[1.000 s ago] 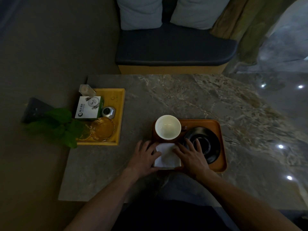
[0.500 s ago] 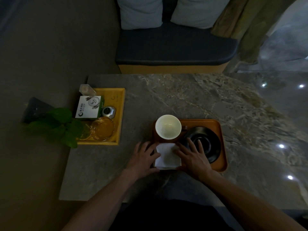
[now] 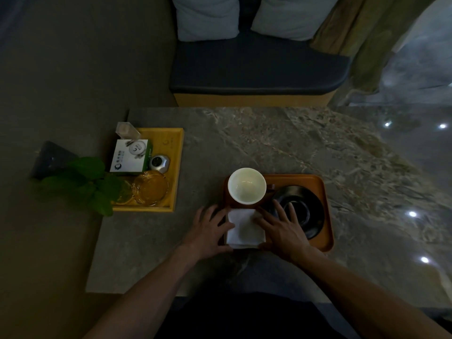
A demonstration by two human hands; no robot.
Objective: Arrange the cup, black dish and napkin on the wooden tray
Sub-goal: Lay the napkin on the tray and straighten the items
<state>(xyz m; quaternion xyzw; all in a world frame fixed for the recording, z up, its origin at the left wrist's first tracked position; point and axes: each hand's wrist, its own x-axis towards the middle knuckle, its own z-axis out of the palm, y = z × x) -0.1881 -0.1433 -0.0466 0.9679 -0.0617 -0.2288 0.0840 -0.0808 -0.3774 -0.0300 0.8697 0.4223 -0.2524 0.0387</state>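
Tabletop point(image 3: 281, 143) is grey-brown marbled stone, dimly lit, with small bright ceiling-light reflections along its right side. Wooden tray point(image 3: 326, 216) sits near the near edge, centre-right. White cup point(image 3: 246, 185) stands upright and empty on the tray's far-left corner; black dish point(image 3: 308, 211) lies on the tray's right half; folded white napkin point(image 3: 244, 228) lies flat on the tray's near-left part, just near of the cup. Left hand point(image 3: 208, 232) rests flat, fingers spread, thumb touching the napkin's left edge (palm mostly on the stone beside the tray). Right hand point(image 3: 281, 230) lies flat too, fingers spread, thumb side against the napkin's right edge, fingertips reaching over the dish's left rim. Neither hand is closed around anything: both press open-palmed, flanking the napkin. Far left on the table: a yellow tray point(image 3: 177, 152) holding a white box point(image 3: 129, 156), a glass ashtray point(image 3: 150, 188), a small silver object point(image 3: 159, 163) and a clear container point(image 3: 126, 130). Green plant leaves point(image 3: 83, 184) overlap its near-left corner. Beyond the table: a dark cushioned bench point(image 3: 256, 67) with two pale pillows point(image 3: 208, 18); olive curtain point(image 3: 362, 33) at far right.
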